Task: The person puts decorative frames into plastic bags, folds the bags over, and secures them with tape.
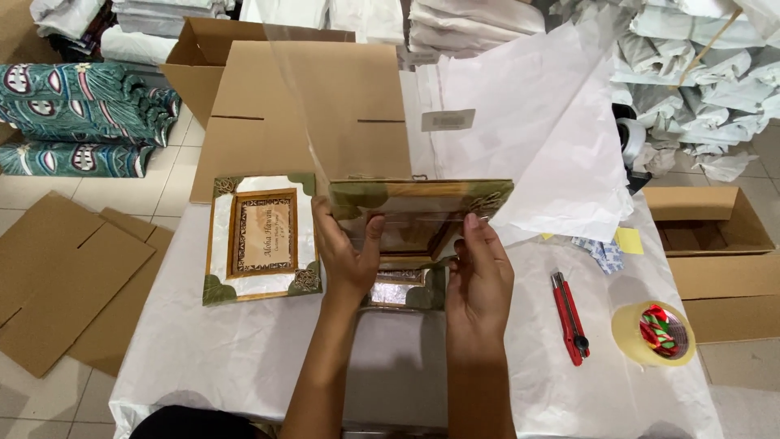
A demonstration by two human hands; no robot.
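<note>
A decorated picture frame (pixel 422 213) is being held up above the middle of the white-covered table (pixel 244 358), tilted so that its face is seen at a steep angle. It is being gripped from below on both sides: the left hand (pixel 345 252) is closed on its lower left part, thumb in front, and the right hand (pixel 479 268) is clasped on its lower right part, fingers pressed against the front. A clear plastic sleeve (pixel 341 106) is rising from the frame's top edge; its outline is hard to follow against the cardboard behind, and whether the frame sits partly inside it cannot be told. The picture inside the held frame is being blurred by glare and by the angle.

Beneath the hands another frame (pixel 402 289) is lying flat, mostly hidden by the wrists and the raised frame; only its lower edge and corners are showing. To the left a third frame (pixel 262 237) is lying flat and fully visible, with leaf-patterned corners and a brown inner border.

White wrapping paper (pixel 552 138) is spread behind to the right, a small label (pixel 448 119) resting on it. A red utility knife (pixel 570 315) and a roll of clear tape (pixel 652 333) are lying well apart from the hands on the right. An open cardboard box (pixel 309 97) is standing behind the frames, its inside not visible.
</note>
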